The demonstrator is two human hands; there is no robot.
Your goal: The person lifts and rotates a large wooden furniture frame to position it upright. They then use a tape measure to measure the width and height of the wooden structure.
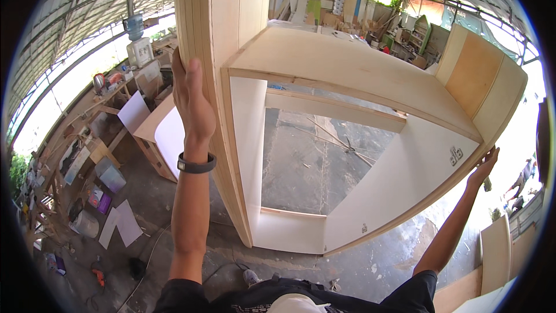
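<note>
A large wooden cabinet frame (347, 61) stands between the 2 hands, pale wood outside, with white inner faces around an opening that shows the concrete floor (301, 165). The hands are well apart. The left hand (194, 101), with a dark wristband (197, 163) below it, lies along the frame's tall left post, fingers straight and pointing up, not wrapped around it. The right hand (483, 167) is at the outer edge of the right side panel, fingers extended; I cannot tell whether they grip it. Just left of the left hand is a wood-and-white cabinet (153, 130); farther out that way are a cluttered workbench and a water dispenser (139, 49). Below and left of that hand, 2 white sheets (128, 223) and an orange tool (98, 276) lie on the floor. Below the right hand are wooden panels (496, 255).
</note>
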